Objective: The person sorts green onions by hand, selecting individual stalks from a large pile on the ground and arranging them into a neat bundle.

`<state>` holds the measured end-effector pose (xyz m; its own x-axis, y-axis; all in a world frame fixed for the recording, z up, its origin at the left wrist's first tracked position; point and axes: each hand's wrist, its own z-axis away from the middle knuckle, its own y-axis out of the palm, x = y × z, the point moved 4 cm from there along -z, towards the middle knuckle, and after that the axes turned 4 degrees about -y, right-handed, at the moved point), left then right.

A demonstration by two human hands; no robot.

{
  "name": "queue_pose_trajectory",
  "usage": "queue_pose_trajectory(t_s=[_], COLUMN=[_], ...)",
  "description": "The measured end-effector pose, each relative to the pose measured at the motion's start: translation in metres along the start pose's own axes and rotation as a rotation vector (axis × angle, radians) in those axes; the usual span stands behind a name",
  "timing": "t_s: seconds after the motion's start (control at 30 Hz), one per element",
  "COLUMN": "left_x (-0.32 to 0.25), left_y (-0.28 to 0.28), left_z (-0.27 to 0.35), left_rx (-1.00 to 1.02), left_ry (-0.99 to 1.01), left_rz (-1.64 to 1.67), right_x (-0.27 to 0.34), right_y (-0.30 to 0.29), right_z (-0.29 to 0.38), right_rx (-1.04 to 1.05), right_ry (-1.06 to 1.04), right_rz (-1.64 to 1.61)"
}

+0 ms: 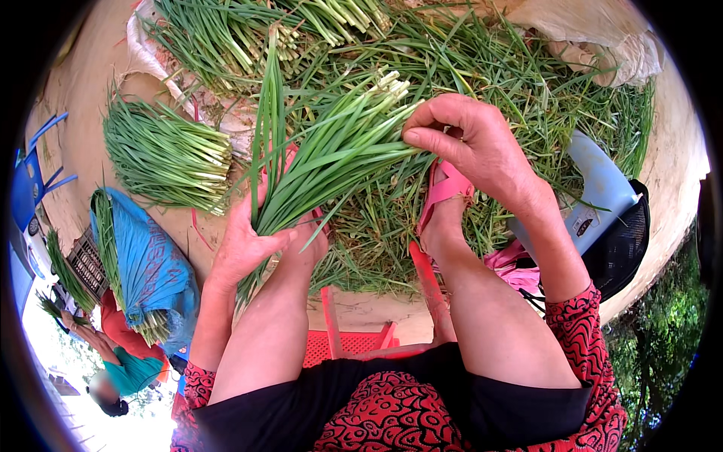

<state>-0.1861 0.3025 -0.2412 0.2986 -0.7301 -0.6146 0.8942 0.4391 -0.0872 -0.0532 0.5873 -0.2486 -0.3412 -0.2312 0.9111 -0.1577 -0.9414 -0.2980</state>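
My left hand [243, 246] is closed around a bunch of green garlic chives [333, 152], gripping it by the leafy end. The pale cut stems of the bunch point up and to the right, and a few stalks stand apart from the rest, upright. At the bunch's right side is my right hand [469, 144], with thumb and forefinger pinched together at the end of a stalk. A neat bundle of chives [166, 150] lies on the ground to the left, and more bundles [237, 42] rest on a white woven sack [149, 56] at the top.
Loose leaves and trimmings [508, 85] cover the ground around my feet. At right are a light blue plastic object [601, 181] and a black mesh bag [621, 248]. Left stand a blue sack [149, 254] with chives and a crate [87, 257]. Another person [130, 367] is at lower left.
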Motion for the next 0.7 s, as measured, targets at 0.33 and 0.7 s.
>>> queue_pose_trajectory(t_s=[0.33,0.7], left_x=[0.004,0.0], left_y=[-0.009,0.005], left_z=[0.004,0.006], left_rx=[-0.035,0.092], left_ry=[-0.006,-0.092], left_rz=[-0.08,-0.018], right_x=[-0.053,-0.021], right_y=[-0.137,0.011], right_z=[0.023,-0.012], right_rx=[-0.527,-0.162], right_ry=[0.11,0.187], right_rz=[1.142,-0.046])
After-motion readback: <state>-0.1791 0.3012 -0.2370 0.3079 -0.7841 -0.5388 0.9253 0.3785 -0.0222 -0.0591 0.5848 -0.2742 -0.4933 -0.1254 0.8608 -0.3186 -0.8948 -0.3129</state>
